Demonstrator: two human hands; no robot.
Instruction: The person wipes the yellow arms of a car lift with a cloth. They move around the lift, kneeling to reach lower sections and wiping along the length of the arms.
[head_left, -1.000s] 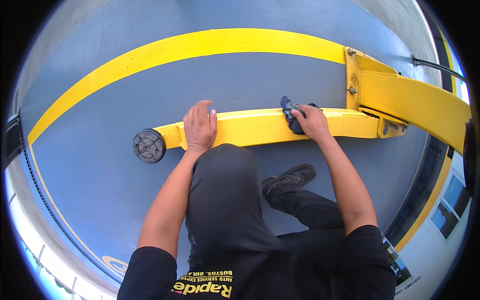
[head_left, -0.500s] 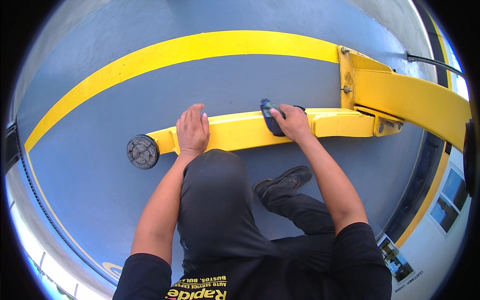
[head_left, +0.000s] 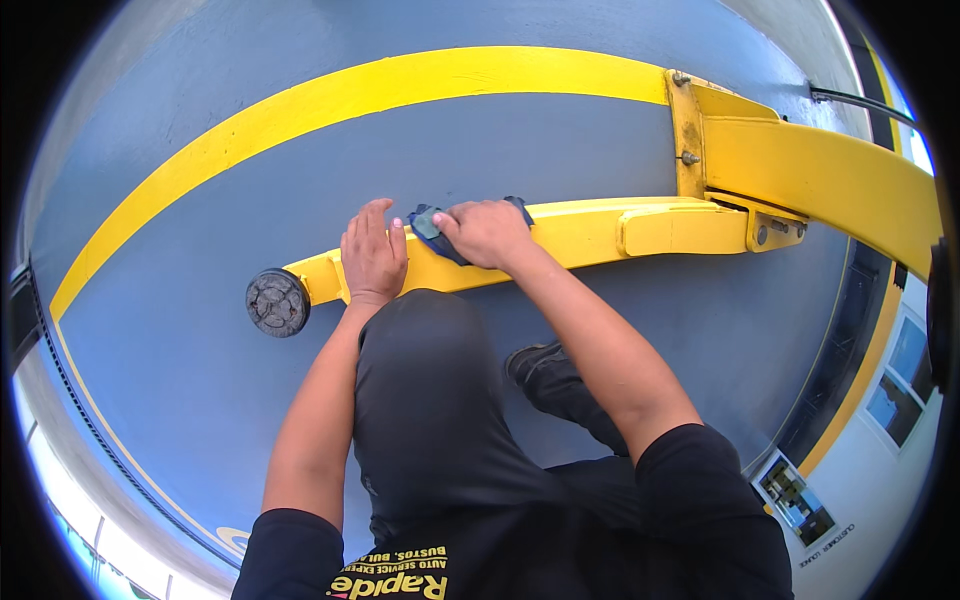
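A yellow lift arm [head_left: 570,232] stretches across in front of me, low over the floor. At its left end is a round black rubber pad [head_left: 278,302]. My left hand [head_left: 374,258] rests against the arm near that pad, fingers stretched out and holding nothing. Against the top and near side of the arm, just right of my left hand, my right hand [head_left: 487,232] grips a dark blue and green cloth [head_left: 432,232]. Part of the cloth is hidden under my palm and fingers.
A yellow lift post [head_left: 820,170] rises at the right, joined to the arm by a bolted bracket [head_left: 687,140]. A curved yellow line [head_left: 380,85] is painted on the blue-grey floor [head_left: 560,135]. My bent knee [head_left: 430,340] is close under the arm.
My right hand has slid left along the lift arm with the cloth, closer to my left hand. My left hand stays on the arm in nearly the same place.
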